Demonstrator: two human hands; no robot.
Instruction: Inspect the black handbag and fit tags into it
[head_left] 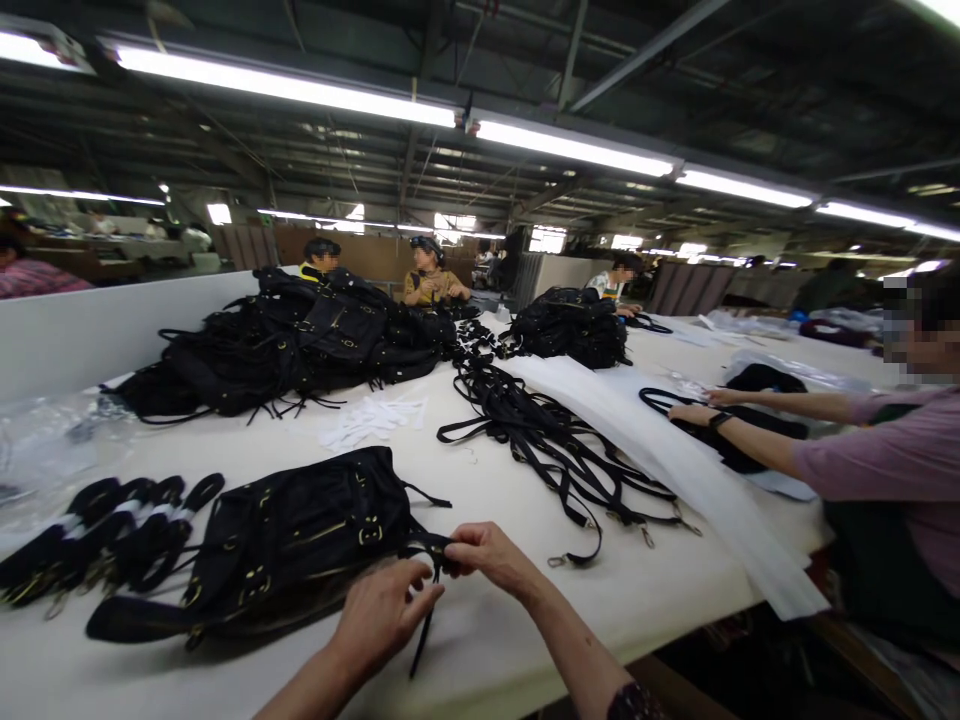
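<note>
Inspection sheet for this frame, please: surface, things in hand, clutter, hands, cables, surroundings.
Surface: long white table, mostly covered.
Things in hand: black bag with gold-coloured hardware lies flat at the near edge; a thin black strap hangs from its right end.
Clutter: bundled handles at left, loose straps mid-table, bag heap behind, white paper slips, white sheet.
Hands: left hand and right hand both pinch the strap at the bag's end.
Cables: nothing seen.
Surroundings: a co-worker's arms reach in from the right; more people sit at the far end under strip lights.
</note>
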